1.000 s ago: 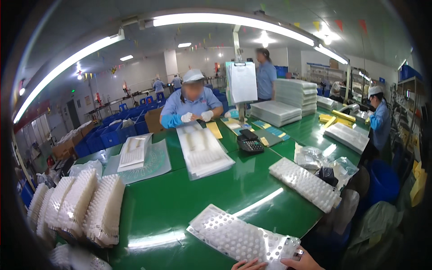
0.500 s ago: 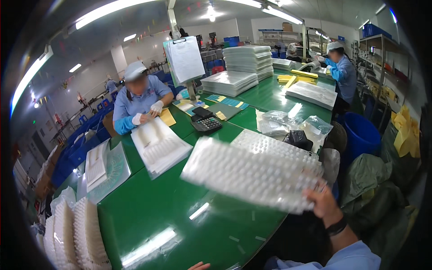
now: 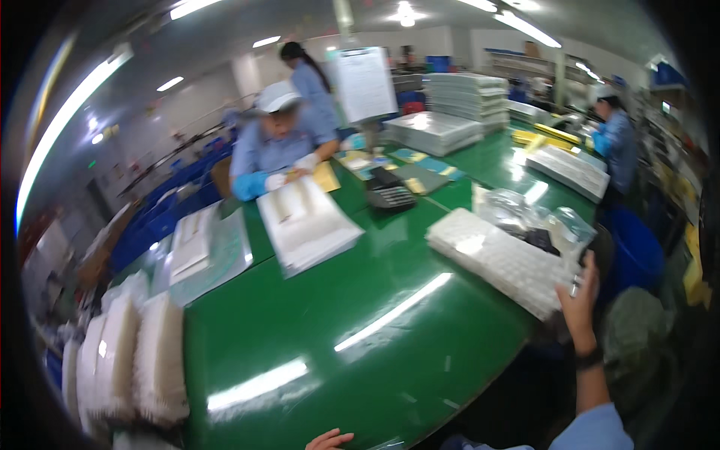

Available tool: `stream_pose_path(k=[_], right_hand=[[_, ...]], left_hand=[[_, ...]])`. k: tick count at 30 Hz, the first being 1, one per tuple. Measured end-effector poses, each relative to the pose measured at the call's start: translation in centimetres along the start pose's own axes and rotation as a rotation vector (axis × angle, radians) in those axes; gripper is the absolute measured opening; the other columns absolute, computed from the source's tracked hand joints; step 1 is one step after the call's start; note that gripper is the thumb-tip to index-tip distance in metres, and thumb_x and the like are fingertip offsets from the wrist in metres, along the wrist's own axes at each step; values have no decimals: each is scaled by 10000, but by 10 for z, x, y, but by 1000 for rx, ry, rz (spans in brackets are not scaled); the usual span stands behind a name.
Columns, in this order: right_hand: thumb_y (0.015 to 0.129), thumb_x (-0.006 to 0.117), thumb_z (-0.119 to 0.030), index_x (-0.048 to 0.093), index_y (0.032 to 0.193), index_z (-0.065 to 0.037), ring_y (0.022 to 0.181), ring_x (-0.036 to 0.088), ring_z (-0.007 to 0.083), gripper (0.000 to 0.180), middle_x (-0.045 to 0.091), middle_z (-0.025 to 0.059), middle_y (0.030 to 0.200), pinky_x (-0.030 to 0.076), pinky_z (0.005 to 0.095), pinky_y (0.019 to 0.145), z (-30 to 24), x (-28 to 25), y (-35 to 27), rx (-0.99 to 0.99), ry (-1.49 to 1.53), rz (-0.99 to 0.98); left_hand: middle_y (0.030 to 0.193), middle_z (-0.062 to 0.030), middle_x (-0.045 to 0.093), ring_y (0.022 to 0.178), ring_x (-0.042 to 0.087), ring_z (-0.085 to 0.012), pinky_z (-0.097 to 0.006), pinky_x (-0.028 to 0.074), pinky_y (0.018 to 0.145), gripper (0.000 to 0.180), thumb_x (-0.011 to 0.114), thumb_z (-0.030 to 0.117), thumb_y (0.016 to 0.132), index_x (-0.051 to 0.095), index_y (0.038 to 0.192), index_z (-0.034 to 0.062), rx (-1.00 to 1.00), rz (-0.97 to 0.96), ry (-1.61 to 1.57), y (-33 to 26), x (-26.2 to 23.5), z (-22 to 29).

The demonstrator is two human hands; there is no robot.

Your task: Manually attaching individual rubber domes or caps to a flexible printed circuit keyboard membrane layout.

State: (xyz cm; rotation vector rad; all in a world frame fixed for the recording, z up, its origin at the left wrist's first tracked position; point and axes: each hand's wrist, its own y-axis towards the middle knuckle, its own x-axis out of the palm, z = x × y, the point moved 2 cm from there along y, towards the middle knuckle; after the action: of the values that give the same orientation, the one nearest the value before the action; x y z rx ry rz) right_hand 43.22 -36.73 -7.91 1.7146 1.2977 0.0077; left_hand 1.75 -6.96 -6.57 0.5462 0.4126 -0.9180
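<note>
Hands apart: my left hand [image 3: 330, 440] is too cropped to judge; my right hand [image 3: 579, 298], thumb clear of fingers, is by the trays [image 3: 499, 259] on the table [image 3: 285, 322]. A stray push could skew them into the bags [image 3: 504, 213].

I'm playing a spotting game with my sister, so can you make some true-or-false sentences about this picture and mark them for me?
1. The person's right hand is by the right end of a white bumpy tray. True.
2. The person's left hand is on the calculator. False: the left hand is at the picture's bottom edge, and the calculator is farther off, apart from it.
3. The co-worker across the green table wears a white cap. True.
4. The blue bin on the right stands on the table. False: the blue bin is beside it.
</note>
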Motion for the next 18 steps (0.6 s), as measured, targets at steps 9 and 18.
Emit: stream_pose_path(k=[9,18], right_hand=[[903,618,-51,404,1398,-19,1147,527,176,540,540,104,1269,437,309,963,-225,-5,-183,157,1170,-1431],[917,610,-15,600,1093,22,919,625,102,180,663,49,982,507,245,809,-241,6,-203,192,1135,-1611]], left_hand=[[1038,-132,688,941,633,-300,-430,445,863,153,681,216,844,659,843,65,76,99,121,-10,-7,23],[1276,-244,569,1186,551,-392,-416,438,1003,579,604,418,920,506,1294,-13,-148,110,296,-61,-87,8]])
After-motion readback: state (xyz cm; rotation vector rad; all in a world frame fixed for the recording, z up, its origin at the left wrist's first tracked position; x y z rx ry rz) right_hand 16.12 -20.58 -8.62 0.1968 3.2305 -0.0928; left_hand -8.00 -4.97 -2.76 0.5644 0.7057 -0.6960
